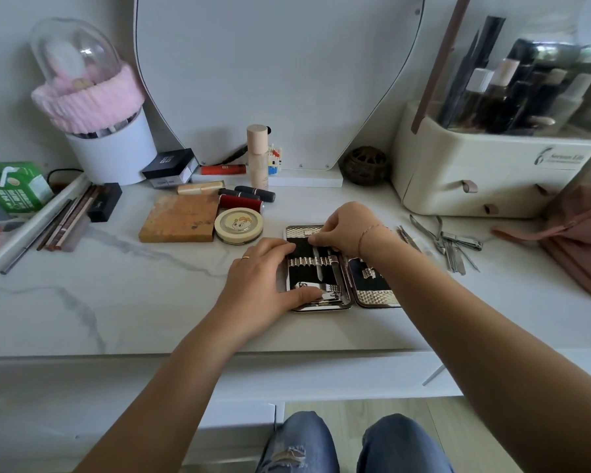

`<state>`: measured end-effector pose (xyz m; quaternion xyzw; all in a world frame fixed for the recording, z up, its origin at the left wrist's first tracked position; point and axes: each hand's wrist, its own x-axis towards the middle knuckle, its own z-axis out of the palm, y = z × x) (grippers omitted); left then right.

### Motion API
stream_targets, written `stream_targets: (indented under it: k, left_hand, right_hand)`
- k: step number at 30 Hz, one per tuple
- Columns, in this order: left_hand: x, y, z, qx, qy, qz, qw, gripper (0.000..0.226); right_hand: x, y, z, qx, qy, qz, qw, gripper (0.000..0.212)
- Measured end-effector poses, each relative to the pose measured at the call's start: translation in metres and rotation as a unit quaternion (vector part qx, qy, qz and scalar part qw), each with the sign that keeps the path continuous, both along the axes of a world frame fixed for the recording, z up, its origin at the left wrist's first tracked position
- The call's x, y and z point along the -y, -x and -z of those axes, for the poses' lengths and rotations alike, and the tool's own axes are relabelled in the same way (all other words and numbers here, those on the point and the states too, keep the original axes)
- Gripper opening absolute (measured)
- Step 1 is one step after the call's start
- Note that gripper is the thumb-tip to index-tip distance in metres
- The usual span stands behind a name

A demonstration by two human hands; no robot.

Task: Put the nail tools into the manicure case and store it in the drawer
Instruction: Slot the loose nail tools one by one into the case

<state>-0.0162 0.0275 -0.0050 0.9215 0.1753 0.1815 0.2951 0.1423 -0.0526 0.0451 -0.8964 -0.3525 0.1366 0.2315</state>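
Note:
The manicure case [376,295] lies open on the marble tabletop, black lining up, with metal-patterned ends. A slim nail file [318,268] and another tool sit under the elastic loops of its left half. My left hand [263,278] rests flat on the case's left edge, fingers straight, thumb along the lower rim. My right hand [345,230] hovers over the case's top, its fingers curled and pinching a thin metal tool at the loops. Loose nail tools [454,244], nippers, clippers and several thin picks, lie to the right of the case.
A brown palette [178,218], round compact [239,225] and lipsticks [243,198] lie left of the case. A cream organiser with small drawers [475,175] stands back right, a pink bag [580,233] beside it. A mirror stands behind. The table's front edge is near my knees.

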Motion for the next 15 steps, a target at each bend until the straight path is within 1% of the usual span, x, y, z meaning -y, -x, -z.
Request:
stream_targets:
  k: [2,4,7,9,11,13,15]
  left_hand:
    - [0.0,0.0,0.0,0.005,0.001,0.0,1.0,0.089]
    - [0.0,0.0,0.001,0.009,0.006,0.003,1.0,0.094]
    - [-0.002,0.0,0.002,0.015,0.014,0.006,1.0,0.099]
    - [-0.003,0.0,0.003,0.02,0.012,0.006,1.0,0.099]
    - [-0.003,0.0,0.004,0.024,0.011,0.008,1.0,0.099]
    - [-0.004,0.0,0.004,0.026,0.016,0.009,0.999,0.099]
    - [-0.005,0.0,0.005,0.028,0.024,0.011,0.999,0.1]
  right_hand:
    - [0.014,-0.001,0.003,0.011,-0.073,0.009,0.997,0.023]
    - [0.035,-0.008,0.005,0.016,-0.142,0.04,0.989,0.02]
    - [0.077,-0.03,0.002,0.019,-0.185,0.112,0.976,0.017]
    - [0.105,-0.047,0.0,0.027,-0.177,0.161,0.971,0.017]
    - [0.124,-0.058,-0.001,0.02,-0.141,0.179,0.973,0.018]
    - [0.132,-0.061,0.0,0.001,-0.097,0.16,0.982,0.016]
    - [0.129,-0.059,0.004,0.003,-0.059,0.138,0.989,0.017]
